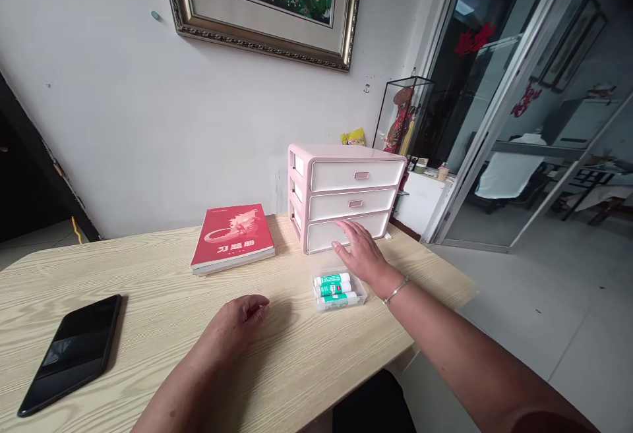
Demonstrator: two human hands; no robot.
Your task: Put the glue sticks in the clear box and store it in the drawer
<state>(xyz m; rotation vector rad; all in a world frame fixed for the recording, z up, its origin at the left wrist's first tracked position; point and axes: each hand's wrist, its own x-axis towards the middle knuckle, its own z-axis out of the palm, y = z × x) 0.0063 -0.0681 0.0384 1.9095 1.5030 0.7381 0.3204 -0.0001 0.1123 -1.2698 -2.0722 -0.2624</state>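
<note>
My right hand (363,254) reaches in front of a pink and white three-drawer desk organizer (353,205). Its fingers are stretched out and apart, covering part of the bottom drawer; whether they touch the front I cannot tell. Just below that hand, a clear plastic box (359,300) stands on the table, holding three green and white glue sticks (332,289) lying side by side. My left hand (244,317) hovers low or rests over the tabletop, left of the box. Its fingers are curled in, and nothing shows between them. All three drawers look closed.
A red book (235,235) lies on the wooden table (163,288) left of the organizer. The dark tablet or phone (74,354) is at the near left. Behind the organizer are a yellow packet (353,137) and a glass display case (403,116). The table's right edge borders the floor.
</note>
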